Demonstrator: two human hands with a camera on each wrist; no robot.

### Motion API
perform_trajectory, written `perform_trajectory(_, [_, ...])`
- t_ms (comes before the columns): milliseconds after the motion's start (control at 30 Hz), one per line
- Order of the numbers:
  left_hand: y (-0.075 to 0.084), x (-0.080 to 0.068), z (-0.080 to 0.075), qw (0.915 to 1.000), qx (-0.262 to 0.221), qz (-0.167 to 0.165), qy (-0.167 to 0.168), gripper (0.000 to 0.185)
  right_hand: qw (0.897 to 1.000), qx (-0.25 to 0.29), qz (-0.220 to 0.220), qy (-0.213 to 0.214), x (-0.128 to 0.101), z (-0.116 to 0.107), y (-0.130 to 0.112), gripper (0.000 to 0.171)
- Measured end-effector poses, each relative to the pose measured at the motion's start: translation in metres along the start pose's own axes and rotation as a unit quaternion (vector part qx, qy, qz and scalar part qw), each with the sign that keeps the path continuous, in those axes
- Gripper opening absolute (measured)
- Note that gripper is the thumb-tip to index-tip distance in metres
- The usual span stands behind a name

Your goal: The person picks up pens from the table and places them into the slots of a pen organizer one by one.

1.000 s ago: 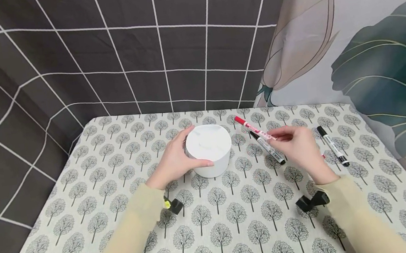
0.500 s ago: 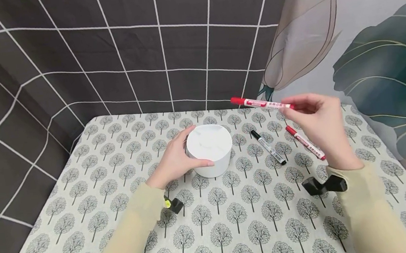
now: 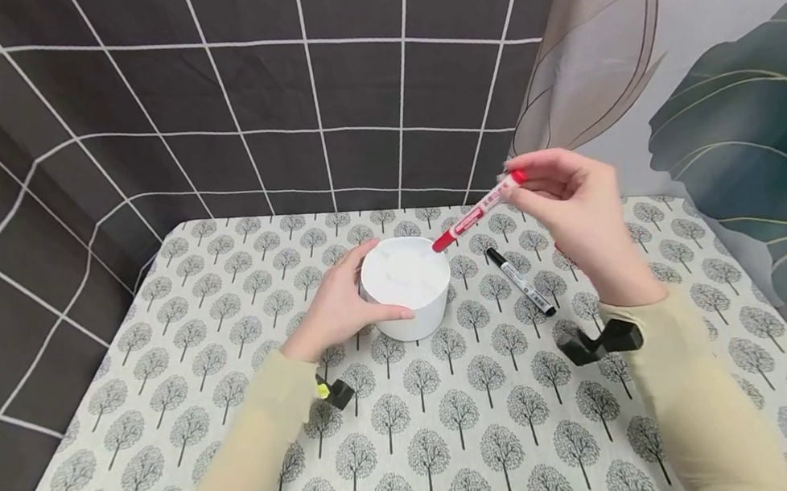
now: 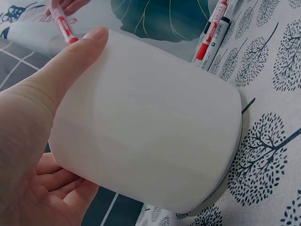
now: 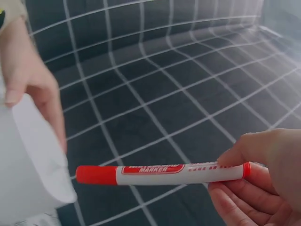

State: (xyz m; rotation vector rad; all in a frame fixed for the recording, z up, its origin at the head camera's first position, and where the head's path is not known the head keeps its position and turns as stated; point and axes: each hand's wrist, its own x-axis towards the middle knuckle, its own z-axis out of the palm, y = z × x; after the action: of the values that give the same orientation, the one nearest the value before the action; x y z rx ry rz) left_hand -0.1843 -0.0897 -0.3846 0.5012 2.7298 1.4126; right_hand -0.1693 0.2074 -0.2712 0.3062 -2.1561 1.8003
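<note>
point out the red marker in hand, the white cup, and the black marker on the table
red marker (image 3: 477,212): head view, mid-barrel.
white cup (image 3: 412,312): head view, front wall.
black marker (image 3: 524,286): head view, mid-barrel.

The table (image 3: 167,433) is covered by a pale cloth printed with grey trees; a white cup (image 3: 406,288) stands on it near the middle, toward the far edge; a black marker (image 3: 521,283) lies flat just right of the cup, apart from it, cap toward the wall; in the left wrist view a red marker (image 4: 212,29) lies against a black one beyond the cup.
</note>
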Motion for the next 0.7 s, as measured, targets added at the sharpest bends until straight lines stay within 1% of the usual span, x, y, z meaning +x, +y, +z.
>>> perform_trajectory(67, [0.001,0.001,-0.001,1.0,0.001,0.001,0.0,0.12,0.999,-0.035,0.004,-0.025,0.004,0.009,0.007,0.027])
perform_trajectory(133, [0.001,0.001,-0.002,1.0,0.003,0.002,-0.001,0.12,0.996,-0.072,0.014,-0.053,0.007,0.019,0.015,0.026])
perform_trajectory(267, [0.003,0.001,-0.002,1.0,0.002,0.005,-0.003,0.119,0.987,-0.111,0.028,-0.111,0.011,0.038,0.036,0.026])
perform_trajectory(367, [0.003,0.001,-0.002,1.0,-0.001,0.004,-0.005,0.12,0.981,-0.126,0.036,-0.145,0.012,0.048,0.05,0.026])
perform_trajectory(500, [0.003,0.0,-0.002,1.0,-0.005,0.003,-0.007,0.12,0.976,-0.136,0.038,-0.163,0.011,0.056,0.062,0.027])
perform_trajectory(700, [0.002,-0.001,-0.001,0.9999,-0.011,0.0,-0.004,0.12,0.978,-0.127,0.042,-0.163,0.009,0.058,0.067,0.03])
